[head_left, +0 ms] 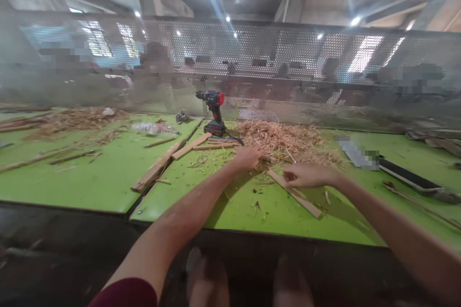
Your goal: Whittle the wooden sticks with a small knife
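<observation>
My left hand reaches to the near edge of a pile of wood shavings. Its fingers are bent and closed, and what they hold is hidden. Just right of it, my right hand is curled closed above a flat wooden strip. Whatever lies inside its fingers is too small to make out. A thin pale stick shows between the two hands, at the edge of the shavings. Scraps and curls of wood are scattered on the green tabletop around both hands.
A cordless drill stands upright behind my left hand, beside wooden strips. A long wooden piece lies along the table seam. A plastic bottle is at left, a black flat object at right. Perforated mesh closes the back.
</observation>
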The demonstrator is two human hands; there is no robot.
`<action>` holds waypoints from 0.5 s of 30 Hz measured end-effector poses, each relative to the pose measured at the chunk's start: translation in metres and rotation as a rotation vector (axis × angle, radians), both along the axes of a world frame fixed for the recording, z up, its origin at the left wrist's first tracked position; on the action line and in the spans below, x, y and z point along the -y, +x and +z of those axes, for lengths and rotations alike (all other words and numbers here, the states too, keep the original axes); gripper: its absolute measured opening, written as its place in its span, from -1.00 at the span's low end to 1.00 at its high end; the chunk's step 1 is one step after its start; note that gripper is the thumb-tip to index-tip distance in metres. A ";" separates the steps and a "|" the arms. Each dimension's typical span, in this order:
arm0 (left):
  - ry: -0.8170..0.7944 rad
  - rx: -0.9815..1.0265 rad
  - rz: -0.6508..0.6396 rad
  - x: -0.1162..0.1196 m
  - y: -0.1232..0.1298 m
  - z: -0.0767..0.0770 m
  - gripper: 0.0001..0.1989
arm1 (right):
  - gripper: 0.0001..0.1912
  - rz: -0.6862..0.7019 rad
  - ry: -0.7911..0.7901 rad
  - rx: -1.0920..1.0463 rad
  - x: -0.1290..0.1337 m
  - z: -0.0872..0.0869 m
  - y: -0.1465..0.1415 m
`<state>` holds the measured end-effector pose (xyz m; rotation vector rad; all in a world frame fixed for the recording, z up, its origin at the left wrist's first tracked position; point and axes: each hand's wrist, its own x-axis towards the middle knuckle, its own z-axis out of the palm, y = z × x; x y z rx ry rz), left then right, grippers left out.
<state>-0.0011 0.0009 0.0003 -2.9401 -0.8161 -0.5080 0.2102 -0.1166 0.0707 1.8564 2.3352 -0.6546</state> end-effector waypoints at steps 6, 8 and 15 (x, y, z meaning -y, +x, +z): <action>0.045 0.032 0.055 -0.001 -0.004 0.007 -0.61 | -0.71 0.004 -0.020 0.022 -0.018 -0.013 -0.006; 0.062 0.068 0.083 -0.001 -0.005 0.010 -0.60 | -0.69 -0.021 -0.014 -0.007 -0.035 -0.007 0.006; 0.068 0.167 0.241 0.000 -0.012 0.015 -0.53 | -0.72 -0.168 0.133 -0.003 -0.069 -0.011 0.042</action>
